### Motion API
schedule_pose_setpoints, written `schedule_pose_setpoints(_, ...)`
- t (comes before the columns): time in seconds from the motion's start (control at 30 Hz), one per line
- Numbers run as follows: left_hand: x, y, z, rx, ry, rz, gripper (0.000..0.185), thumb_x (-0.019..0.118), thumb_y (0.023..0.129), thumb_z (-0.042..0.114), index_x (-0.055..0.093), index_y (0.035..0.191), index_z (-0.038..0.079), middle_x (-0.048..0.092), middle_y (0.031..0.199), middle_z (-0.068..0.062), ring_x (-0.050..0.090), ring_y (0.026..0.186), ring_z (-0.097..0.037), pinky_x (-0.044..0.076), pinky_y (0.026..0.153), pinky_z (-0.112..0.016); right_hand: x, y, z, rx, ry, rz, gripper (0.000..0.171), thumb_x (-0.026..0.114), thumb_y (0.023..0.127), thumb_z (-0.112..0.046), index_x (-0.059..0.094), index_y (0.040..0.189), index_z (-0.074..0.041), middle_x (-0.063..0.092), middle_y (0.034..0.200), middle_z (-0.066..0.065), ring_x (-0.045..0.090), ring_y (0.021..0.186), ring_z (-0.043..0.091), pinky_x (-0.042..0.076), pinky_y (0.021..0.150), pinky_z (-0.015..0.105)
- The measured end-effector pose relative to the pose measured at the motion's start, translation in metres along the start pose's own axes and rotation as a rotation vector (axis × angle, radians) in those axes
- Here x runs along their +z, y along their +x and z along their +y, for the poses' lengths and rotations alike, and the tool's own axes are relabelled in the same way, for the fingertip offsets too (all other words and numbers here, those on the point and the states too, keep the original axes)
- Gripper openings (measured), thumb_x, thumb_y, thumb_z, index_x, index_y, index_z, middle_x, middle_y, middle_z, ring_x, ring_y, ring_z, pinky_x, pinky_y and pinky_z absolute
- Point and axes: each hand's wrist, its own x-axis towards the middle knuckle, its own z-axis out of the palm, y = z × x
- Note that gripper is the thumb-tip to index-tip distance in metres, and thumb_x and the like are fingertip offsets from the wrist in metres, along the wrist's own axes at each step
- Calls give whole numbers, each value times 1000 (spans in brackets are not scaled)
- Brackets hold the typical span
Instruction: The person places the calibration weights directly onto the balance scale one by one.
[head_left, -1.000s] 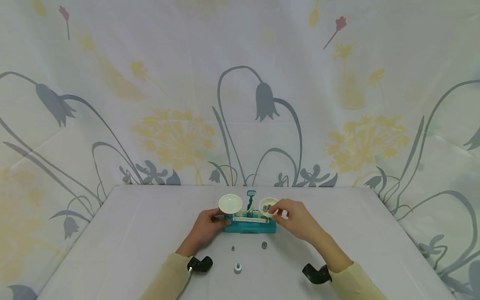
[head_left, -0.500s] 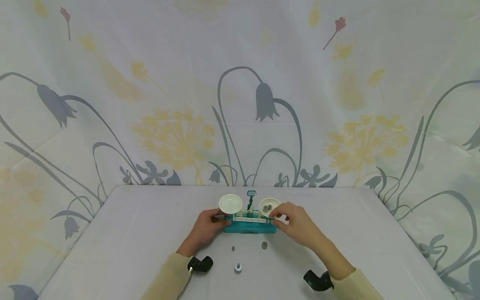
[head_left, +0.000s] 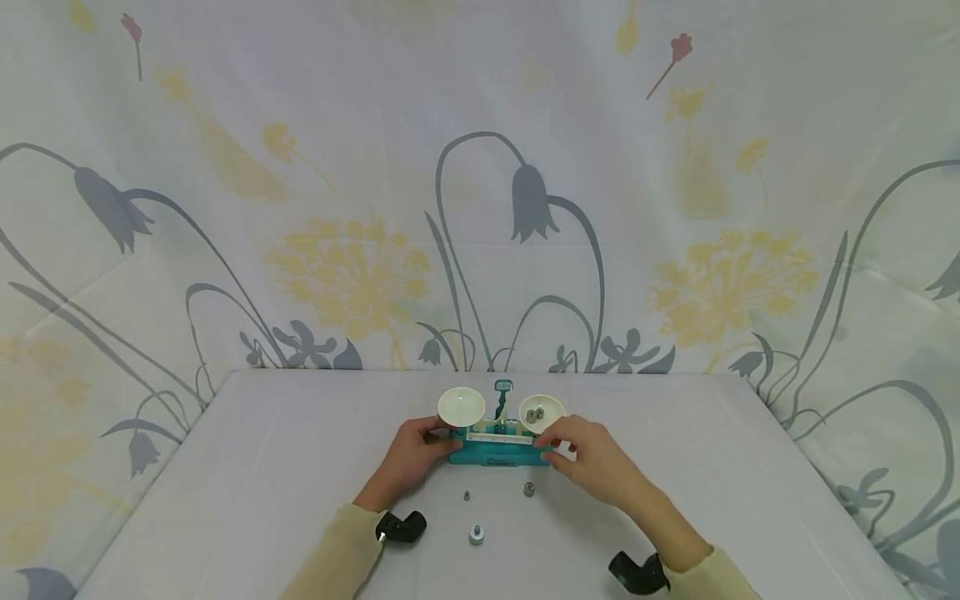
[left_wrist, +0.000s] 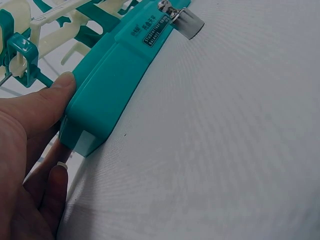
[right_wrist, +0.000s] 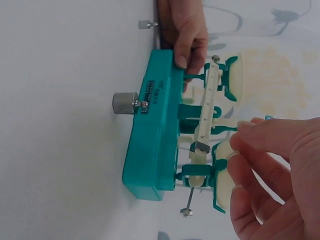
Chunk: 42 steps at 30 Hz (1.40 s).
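A teal balance scale (head_left: 499,454) has a cream left pan (head_left: 461,407) and a cream right pan (head_left: 557,405). Small metal weights (head_left: 534,414) lie in the right pan. At the base's left end, my left hand (head_left: 412,458) grips it, thumb (left_wrist: 62,85) on top and fingers behind and below. My right hand (head_left: 596,457) hovers by the right end of the scale, its loosely bent fingers in front of the right pan, nothing seen between them. In the right wrist view, the white graduated beam (right_wrist: 208,107) carries a dark slider (right_wrist: 200,147) close to those fingertips.
On the white table (head_left: 300,467) in front of the scale stand a larger knobbed weight (head_left: 476,537), a tiny weight (head_left: 467,496) and another metal weight (head_left: 529,489). A floral-printed cloth (head_left: 480,208) hangs behind the table.
My right hand has drawn down from the right pan's rim to the front of the beam's right end, uncovering more of that pan. My left hand stays on the base.
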Motion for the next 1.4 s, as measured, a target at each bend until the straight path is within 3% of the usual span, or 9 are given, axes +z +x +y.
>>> schedule_pose_setpoints(0.33, 0, 0, -2, -12, 3, 3, 20, 78, 86, 13, 74, 105, 10, 70, 116, -6, 61, 97, -19, 47, 87, -39, 10, -5, 3, -2, 55, -59, 16, 73, 87, 1, 72, 100, -9, 70, 97, 0, 62, 87, 11, 52, 74, 30)
schedule_pose_setpoints(0.63, 0, 1, -2, -2, 9, 1, 19, 78, 86, 13, 74, 105, 10, 70, 115, -6, 62, 99, -20, 48, 87, -39, 20, -8, 10, -9, 83, -86, 18, 73, 86, 2, 72, 99, -10, 69, 97, -5, 61, 88, 8, 54, 76, 32)
schedule_pose_setpoints(1.4, -1, 1, -4, 7, 17, -9, 20, 78, 86, 14, 74, 105, 10, 70, 116, -7, 63, 93, -18, 49, 84, -36, 35, -14, 18, 75, 144, -153, 20, 74, 85, 0, 73, 103, -10, 70, 98, -5, 63, 90, 10, 53, 77, 30)
